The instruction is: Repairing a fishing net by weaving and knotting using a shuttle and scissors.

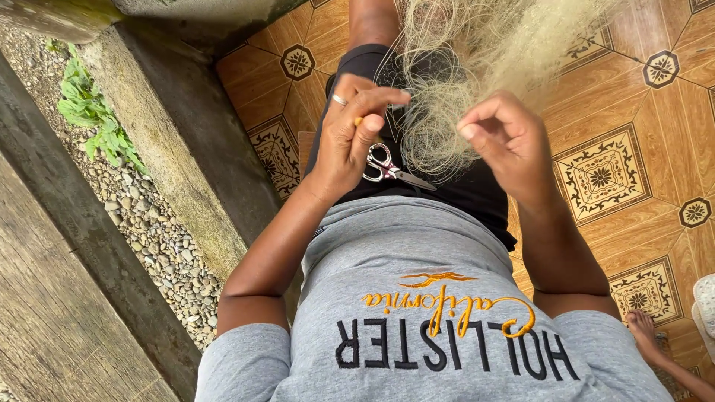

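Head view shows your left hand [356, 126], a ring on one finger, with fingertips pinched together on fine, pale strands of a wispy, tangled fishing net [477, 52] that hangs over your lap. Your right hand [500, 138] curls with thumb and fingers pinched on the same thin filaments. Small steel scissors [387, 167] with looped handles lie on your black shorts [477, 197], just below the left hand, above glossy patterned floor tiles [603, 175].

Two hands [350, 134] [506, 138] — one scissors [387, 167], one net [477, 67].
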